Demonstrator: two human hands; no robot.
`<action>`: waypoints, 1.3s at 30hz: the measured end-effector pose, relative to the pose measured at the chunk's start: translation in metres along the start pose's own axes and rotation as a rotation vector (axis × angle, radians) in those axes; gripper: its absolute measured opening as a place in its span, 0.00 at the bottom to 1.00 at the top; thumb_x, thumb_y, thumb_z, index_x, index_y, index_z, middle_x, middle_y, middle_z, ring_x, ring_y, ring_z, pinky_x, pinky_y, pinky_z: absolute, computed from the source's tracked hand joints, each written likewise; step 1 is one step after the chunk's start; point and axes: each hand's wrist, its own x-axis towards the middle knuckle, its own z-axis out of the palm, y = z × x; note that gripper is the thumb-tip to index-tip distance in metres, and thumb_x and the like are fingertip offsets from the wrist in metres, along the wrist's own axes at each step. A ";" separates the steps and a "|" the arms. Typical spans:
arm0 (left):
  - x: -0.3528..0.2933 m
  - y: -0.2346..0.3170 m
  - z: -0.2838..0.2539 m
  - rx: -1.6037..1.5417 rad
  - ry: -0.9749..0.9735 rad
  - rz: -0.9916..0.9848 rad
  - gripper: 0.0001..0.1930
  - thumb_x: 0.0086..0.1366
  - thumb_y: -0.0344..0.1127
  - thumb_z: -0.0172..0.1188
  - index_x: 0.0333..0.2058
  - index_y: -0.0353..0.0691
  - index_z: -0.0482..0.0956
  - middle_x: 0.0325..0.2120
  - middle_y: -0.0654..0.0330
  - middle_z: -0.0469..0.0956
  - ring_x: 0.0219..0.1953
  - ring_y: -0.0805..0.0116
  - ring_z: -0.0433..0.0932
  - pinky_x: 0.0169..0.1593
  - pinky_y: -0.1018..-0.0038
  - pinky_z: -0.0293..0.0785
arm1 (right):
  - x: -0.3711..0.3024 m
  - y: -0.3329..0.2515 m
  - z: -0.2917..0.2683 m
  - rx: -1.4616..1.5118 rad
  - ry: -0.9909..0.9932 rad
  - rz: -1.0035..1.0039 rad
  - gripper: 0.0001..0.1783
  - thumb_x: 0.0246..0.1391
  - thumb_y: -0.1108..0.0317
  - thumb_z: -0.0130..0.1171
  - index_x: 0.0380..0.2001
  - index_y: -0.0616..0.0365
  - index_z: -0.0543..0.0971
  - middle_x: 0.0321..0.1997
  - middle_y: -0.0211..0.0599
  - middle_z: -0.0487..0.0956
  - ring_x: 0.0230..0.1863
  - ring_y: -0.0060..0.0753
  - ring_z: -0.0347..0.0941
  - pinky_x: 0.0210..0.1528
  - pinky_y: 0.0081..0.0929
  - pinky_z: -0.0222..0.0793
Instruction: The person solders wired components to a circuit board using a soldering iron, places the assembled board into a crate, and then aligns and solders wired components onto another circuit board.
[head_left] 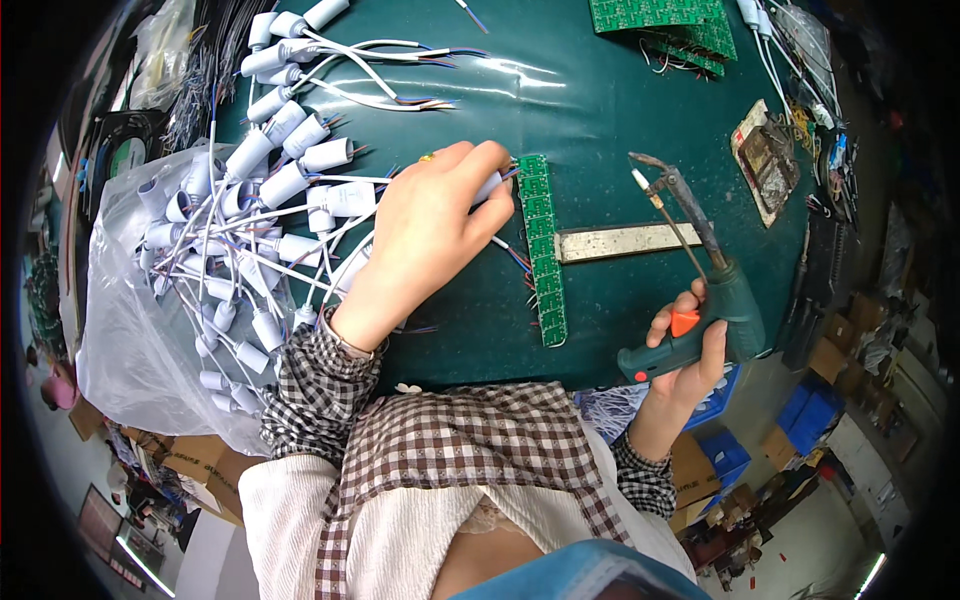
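My left hand is closed in a pinch on a white cylindrical connector, whose thin wire ends reach the upper edge of a green circuit board strip. Whether those wires touch the board is too small to tell. In my right hand is a dark green soldering gun with an orange trigger; fingers wrap its handle. The gun's bent metal tip and thin feed tube point up and left, apart from the board. A flat metal bar lies against the strip's right side.
White connectors with cables are heaped on the left, partly on a clear plastic bag. Green circuit boards are stacked at the far edge. A stained block lies at right, near loose wires. Blue bins stand below the table.
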 end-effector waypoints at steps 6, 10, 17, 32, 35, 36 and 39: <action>0.003 0.002 -0.003 0.144 -0.017 0.070 0.07 0.56 0.30 0.61 0.35 0.41 0.77 0.32 0.58 0.75 0.35 0.57 0.74 0.40 0.66 0.68 | 0.002 0.001 -0.003 -0.018 -0.001 0.027 0.31 0.59 0.56 0.55 0.54 0.74 0.65 0.39 0.48 0.76 0.34 0.40 0.80 0.28 0.29 0.81; 0.005 -0.002 0.000 0.178 0.043 0.141 0.07 0.56 0.30 0.62 0.34 0.40 0.78 0.42 0.56 0.72 0.45 0.56 0.71 0.47 0.63 0.65 | 0.002 0.003 -0.002 -0.020 0.004 0.057 0.31 0.58 0.57 0.55 0.54 0.74 0.65 0.39 0.49 0.77 0.35 0.42 0.80 0.29 0.31 0.81; 0.009 -0.012 0.012 0.081 -0.011 0.063 0.04 0.52 0.29 0.61 0.28 0.39 0.79 0.42 0.54 0.71 0.46 0.54 0.70 0.49 0.60 0.64 | -0.003 0.004 0.001 -0.178 -0.015 0.074 0.30 0.59 0.59 0.53 0.55 0.76 0.63 0.42 0.51 0.76 0.42 0.48 0.79 0.34 0.34 0.83; 0.015 -0.021 0.010 -0.064 -0.062 0.001 0.03 0.50 0.31 0.61 0.25 0.40 0.79 0.40 0.57 0.71 0.45 0.57 0.71 0.48 0.60 0.63 | -0.018 0.012 0.027 -0.586 -0.105 0.021 0.26 0.55 0.66 0.57 0.50 0.79 0.67 0.38 0.52 0.76 0.44 0.45 0.75 0.35 0.34 0.83; 0.016 -0.023 0.010 -0.096 -0.075 -0.014 0.03 0.49 0.30 0.62 0.24 0.40 0.79 0.40 0.58 0.71 0.45 0.58 0.71 0.48 0.60 0.63 | -0.018 0.014 0.027 -0.626 -0.136 0.007 0.23 0.55 0.67 0.56 0.47 0.78 0.69 0.38 0.52 0.76 0.43 0.45 0.76 0.34 0.34 0.83; 0.017 -0.021 0.008 -0.104 -0.096 -0.027 0.03 0.49 0.30 0.62 0.24 0.39 0.78 0.41 0.55 0.72 0.45 0.56 0.72 0.48 0.63 0.66 | -0.017 0.014 0.027 -0.628 -0.135 0.008 0.23 0.55 0.67 0.56 0.47 0.78 0.69 0.38 0.52 0.76 0.43 0.45 0.76 0.34 0.34 0.83; 0.018 -0.021 0.009 -0.119 -0.111 -0.042 0.04 0.50 0.28 0.62 0.25 0.37 0.78 0.43 0.52 0.72 0.44 0.54 0.73 0.47 0.66 0.69 | -0.017 0.014 0.027 -0.623 -0.138 0.000 0.21 0.55 0.68 0.56 0.44 0.78 0.72 0.38 0.53 0.76 0.42 0.45 0.76 0.34 0.34 0.83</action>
